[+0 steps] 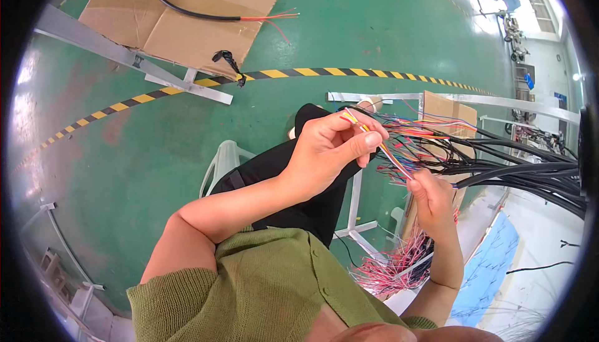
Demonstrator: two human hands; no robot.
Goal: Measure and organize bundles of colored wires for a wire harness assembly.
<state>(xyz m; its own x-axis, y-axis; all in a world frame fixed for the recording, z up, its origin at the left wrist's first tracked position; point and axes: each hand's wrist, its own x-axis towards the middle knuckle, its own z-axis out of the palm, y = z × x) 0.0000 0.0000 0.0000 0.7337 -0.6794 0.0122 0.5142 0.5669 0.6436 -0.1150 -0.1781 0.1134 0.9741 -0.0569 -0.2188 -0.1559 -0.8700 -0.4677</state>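
My left hand point(331, 150) pinches a few thin wires point(394, 159), coloured white, yellow and red, between thumb and fingers. Their tips stick out past the fingertips. Further down the same strands, my right hand point(433, 200) is closed around them with thumb and forefinger. The short stretch between the hands runs at a slant. Just beyond, many loose coloured wire ends point(430, 135) fan out from thick black cables point(530, 170) that come in from the right. Where the held strands join a cable is hidden behind my right hand.
White metal frame bars point(530, 110) and cardboard stand beneath the cables. Red and white wires point(393, 270) hang in a tangle below. A pale green stool point(224, 162) is by my leg. At the upper left, a black cable point(199, 15) lies on cardboard point(143, 36). Striped tape crosses the green floor.
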